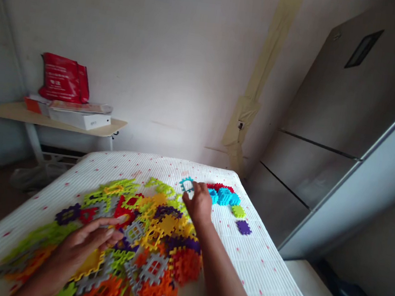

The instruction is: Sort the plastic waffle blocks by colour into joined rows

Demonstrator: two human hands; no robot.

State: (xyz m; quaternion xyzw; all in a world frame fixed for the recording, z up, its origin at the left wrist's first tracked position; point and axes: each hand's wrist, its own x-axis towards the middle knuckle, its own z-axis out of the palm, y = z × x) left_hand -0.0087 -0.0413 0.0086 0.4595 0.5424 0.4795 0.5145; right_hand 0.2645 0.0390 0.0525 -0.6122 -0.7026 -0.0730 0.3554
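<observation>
My left hand point(90, 240) reaches over a heap of plastic interlocking pieces point(157, 239) with its fingers stretched out, near a red piece point(123, 211) and a grey window-shaped piece point(134, 232). Nothing is visibly gripped in it. At the far side of the heap, my right hand point(200, 203) has its thumb and index finger at the edge of a light-blue square frame piece point(186, 184), which it appears to pinch. Just right of that hand stand light-blue pieces point(225, 197) grouped in stacks, with a row of red pieces point(219, 187) behind them.
A lime-green piece point(238, 211) and a purple piece point(244, 227) lie separately on the white patterned tablecloth point(258, 270). To the right rises a grey refrigerator point(315, 124). A side table point(11, 111) at left carries a red bag point(65, 79) and a white box point(78, 118).
</observation>
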